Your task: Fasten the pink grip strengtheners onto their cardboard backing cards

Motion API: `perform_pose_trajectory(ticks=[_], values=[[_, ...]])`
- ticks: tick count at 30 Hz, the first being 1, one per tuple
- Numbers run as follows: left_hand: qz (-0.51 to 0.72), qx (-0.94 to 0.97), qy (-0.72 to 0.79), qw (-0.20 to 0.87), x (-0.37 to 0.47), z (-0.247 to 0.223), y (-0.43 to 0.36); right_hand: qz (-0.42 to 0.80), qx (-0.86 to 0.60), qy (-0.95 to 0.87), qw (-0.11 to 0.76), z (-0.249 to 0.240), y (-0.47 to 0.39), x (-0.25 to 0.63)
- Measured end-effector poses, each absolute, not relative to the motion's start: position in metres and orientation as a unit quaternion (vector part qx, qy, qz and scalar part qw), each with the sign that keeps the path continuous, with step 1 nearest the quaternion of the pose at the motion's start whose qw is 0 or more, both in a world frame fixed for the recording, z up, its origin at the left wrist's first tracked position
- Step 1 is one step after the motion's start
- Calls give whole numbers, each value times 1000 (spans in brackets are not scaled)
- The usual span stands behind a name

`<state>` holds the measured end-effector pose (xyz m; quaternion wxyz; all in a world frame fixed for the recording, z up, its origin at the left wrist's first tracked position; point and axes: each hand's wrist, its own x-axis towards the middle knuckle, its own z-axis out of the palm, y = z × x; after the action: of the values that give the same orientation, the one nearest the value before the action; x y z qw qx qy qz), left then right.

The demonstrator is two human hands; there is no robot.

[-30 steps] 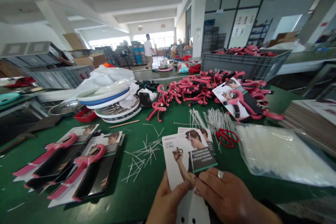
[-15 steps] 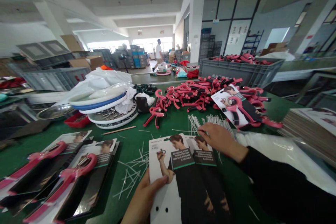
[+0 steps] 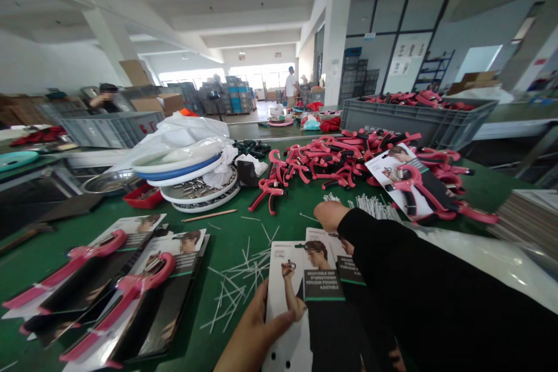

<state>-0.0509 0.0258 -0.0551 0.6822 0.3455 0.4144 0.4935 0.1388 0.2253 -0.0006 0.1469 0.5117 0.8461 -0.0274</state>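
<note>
My left hand (image 3: 258,324) grips the left side of a printed backing card (image 3: 282,279), thumb across its front. A second backing card (image 3: 349,264) lies partly behind it, largely covered by my right sleeve. My right hand (image 3: 330,216) reaches over the cards to the white twist ties (image 3: 375,208); its fingers are hidden behind the hand and wrist. On the left, pink-and-black hand grip strengtheners (image 3: 131,290) lie on cards like these. Loose ties (image 3: 231,293) are scattered between them and my left hand.
Behind the ties is a heap of pink grip strengtheners (image 3: 322,157), with one on a card (image 3: 412,183) at its right. A grey crate (image 3: 392,119) stands behind. Stacked round trays (image 3: 196,195) hold metal parts. A card stack (image 3: 529,215) and clear plastic bags (image 3: 479,256) lie right.
My right hand has moved left and forward, its forearm now covering much of the second card. The left hand still holds its card. The view has shifted slightly left.
</note>
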Motion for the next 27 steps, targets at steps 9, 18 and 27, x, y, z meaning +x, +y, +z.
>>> perform_pose_trajectory(ticks=[9,18,27], values=[[398,392,369,743,-71,-64,-3,-160,530,832,14,16,219,177],[431,309,373,761,-55,-68,-2,-391,508,722,-261,30,129,209],[437,324,405,735,-29,-40,-7,-563,496,528,-398,-4,32,193]])
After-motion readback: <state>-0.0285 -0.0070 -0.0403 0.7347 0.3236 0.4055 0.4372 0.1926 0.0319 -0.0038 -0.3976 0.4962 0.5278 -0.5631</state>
